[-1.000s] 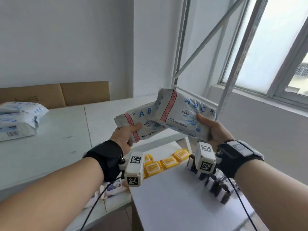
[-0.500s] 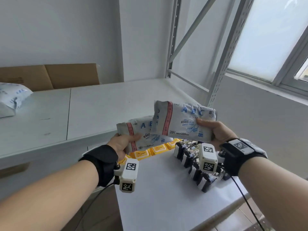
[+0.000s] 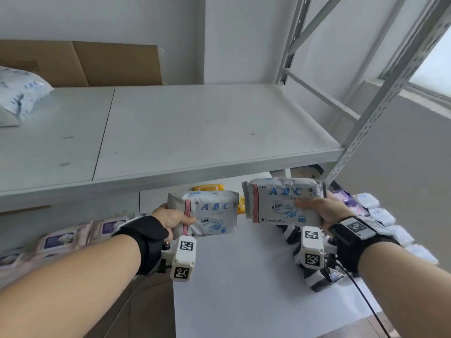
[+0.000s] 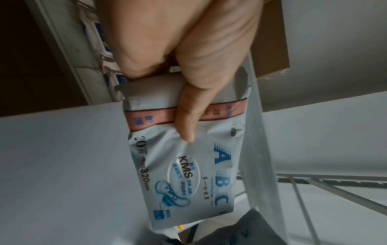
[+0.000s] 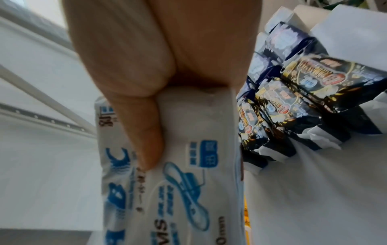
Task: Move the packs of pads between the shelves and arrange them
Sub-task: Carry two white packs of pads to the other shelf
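**Two soft packs held over the lower shelf**

Nearest, the left hand (image 3: 170,219) grips a white plastic pack of pads with blue lettering and a pink band (image 3: 210,213) at its banded end, thumb (image 4: 186,116) pressed across the front and fingers behind. The right hand (image 3: 319,211) clamps a second, matching white pack of pads (image 3: 275,201) at its opposite end, thumb (image 5: 144,132) on the printed face. Both packs are in the air, side by side and just apart, above the white lower shelf board (image 3: 244,276).

On that board, a row of black-and-gold packets (image 5: 297,102) stands just beside the right hand, small white packets (image 3: 380,215) lie further right, and yellow packets (image 3: 207,187) peek out behind the held packs. Beyond and above is the pale grey upper shelf (image 3: 195,132), with another white pack (image 3: 19,96) at its left edge and flattened brown cardboard (image 3: 97,64) against the wall.

The wrapper dimples under each thumb, so the packs look light, soft and squashy, with slick film. An end pinch lets the free end sag; holding across the middle, thumb against fingers, would likely set them down straighter.
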`<state>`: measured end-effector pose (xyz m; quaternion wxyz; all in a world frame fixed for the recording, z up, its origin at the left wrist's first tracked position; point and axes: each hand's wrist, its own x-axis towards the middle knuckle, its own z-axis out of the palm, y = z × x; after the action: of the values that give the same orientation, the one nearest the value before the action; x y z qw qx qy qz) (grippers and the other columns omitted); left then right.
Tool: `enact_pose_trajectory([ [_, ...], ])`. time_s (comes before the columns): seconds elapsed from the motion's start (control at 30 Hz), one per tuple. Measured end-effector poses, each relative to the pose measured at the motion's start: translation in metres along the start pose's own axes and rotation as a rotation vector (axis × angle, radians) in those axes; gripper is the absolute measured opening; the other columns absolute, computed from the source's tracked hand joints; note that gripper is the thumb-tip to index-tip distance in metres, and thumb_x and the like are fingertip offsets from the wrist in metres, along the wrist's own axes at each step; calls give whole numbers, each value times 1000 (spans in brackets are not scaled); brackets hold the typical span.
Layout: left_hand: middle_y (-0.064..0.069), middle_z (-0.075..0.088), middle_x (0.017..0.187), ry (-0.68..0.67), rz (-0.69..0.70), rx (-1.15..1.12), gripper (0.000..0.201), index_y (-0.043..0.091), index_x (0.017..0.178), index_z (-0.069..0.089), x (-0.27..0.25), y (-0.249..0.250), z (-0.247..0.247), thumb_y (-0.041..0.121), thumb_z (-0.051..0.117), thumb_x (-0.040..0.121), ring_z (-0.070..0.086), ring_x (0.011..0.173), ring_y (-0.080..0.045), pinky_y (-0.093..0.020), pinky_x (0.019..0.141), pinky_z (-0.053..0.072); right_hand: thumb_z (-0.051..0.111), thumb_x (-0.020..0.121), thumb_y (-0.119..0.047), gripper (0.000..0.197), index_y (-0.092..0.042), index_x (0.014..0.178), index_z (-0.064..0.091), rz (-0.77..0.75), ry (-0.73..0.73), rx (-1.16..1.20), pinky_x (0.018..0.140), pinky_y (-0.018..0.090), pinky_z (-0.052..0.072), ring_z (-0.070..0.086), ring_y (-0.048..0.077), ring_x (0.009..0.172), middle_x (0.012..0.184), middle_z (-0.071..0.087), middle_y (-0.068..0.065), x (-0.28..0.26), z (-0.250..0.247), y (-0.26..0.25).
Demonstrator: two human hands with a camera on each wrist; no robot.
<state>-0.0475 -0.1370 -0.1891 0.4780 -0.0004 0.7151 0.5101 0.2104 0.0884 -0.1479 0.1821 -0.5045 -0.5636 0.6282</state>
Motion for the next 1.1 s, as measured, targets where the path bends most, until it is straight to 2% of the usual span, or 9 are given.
enact_pose_trajectory([
  [0.07,-28,63,99,60,-29,22,49,-12,121,54,13,-12,-3,-21,64,74,59,68,-32,-46,70,50,82,61,3,60,-7,116,59,20,-23,-83,80,57,55,67,40,94,107,69,20,24,7,14],
  [0.17,-23,62,86,140,-57,-8,52,-6,117,53,35,-30,-5,-21,68,69,60,64,-33,-47,65,52,85,55,0,70,-11,117,57,42,-40,-135,75,51,57,68,35,88,101,70,14,57,19,36],
  [0.3,-25,64,108,230,-54,-18,54,2,108,57,62,-55,-5,-21,73,63,63,98,-42,-57,85,51,83,38,-10,83,-15,116,56,75,-101,-164,80,58,55,67,38,93,106,69,15,93,34,67],
  [0.37,-23,65,113,261,-29,2,55,2,106,58,76,-67,-8,-22,74,59,62,104,-38,-51,91,50,81,41,-8,82,-15,119,55,73,-136,-191,83,58,53,66,38,96,109,68,16,110,39,79],
  [0.47,-19,64,117,277,8,74,71,2,119,57,91,-80,-16,-21,77,55,60,110,-36,-51,96,48,78,48,1,84,-15,126,52,84,-194,-197,91,57,50,64,38,103,113,67,16,130,43,92],
  [0.6,-19,67,109,326,42,225,66,2,115,59,100,-88,-23,-22,75,56,64,99,-39,-54,86,53,72,61,11,81,-18,132,48,82,-204,-366,96,56,46,58,36,111,119,62,13,147,45,102],
  [0.77,-19,64,118,349,32,326,69,1,118,57,109,-95,-22,-22,74,56,60,109,-35,-51,93,51,63,66,19,80,-24,132,47,133,-106,-503,90,58,50,55,37,112,118,60,10,153,44,103],
  [0.93,-15,59,124,380,25,464,73,5,125,50,114,-90,-13,-14,77,60,56,114,-32,-43,96,49,65,69,17,82,-22,138,43,138,-52,-622,94,52,50,53,34,118,130,55,9,158,48,94],
  [1.1,-16,59,125,421,-25,476,60,3,123,51,116,-92,-9,-12,72,69,56,113,-32,-42,96,49,62,71,17,80,-23,138,44,170,-38,-610,91,52,52,55,35,116,132,55,7,157,49,90],
])
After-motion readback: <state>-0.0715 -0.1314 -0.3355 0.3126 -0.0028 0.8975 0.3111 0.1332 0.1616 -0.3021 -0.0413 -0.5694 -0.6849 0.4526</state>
